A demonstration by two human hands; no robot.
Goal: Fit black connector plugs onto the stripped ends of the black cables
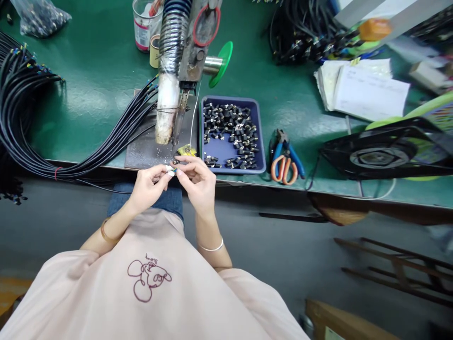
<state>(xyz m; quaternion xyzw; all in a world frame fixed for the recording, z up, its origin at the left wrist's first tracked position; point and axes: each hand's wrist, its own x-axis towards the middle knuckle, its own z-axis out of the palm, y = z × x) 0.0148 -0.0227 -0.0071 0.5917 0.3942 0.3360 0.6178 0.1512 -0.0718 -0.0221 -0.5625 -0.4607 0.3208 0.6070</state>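
Note:
My left hand (150, 186) is closed in a pinch at the table's front edge, on the end of a black cable (102, 187) that runs in from the left. Tiny coloured wires (174, 170) show between the fingertips of both hands. My right hand (198, 183) is pinched on these wires from the other side. A small dark piece with a metallic glint (175, 162) shows by its fingers; its kind is hard to make out. Just beyond the hands is the tip of a soldering iron (175, 134), fixed in a stand, with solder wire (193, 120) hanging beside it.
A blue tray (262, 160) of small black connectors (233, 130) stands right of the hands. Pliers and orange-handled scissors (284, 167) lie beyond it, then a black fan (385, 148). A bundle of black cables (81, 163) curves along the left. A solder spool (221, 64) hangs above.

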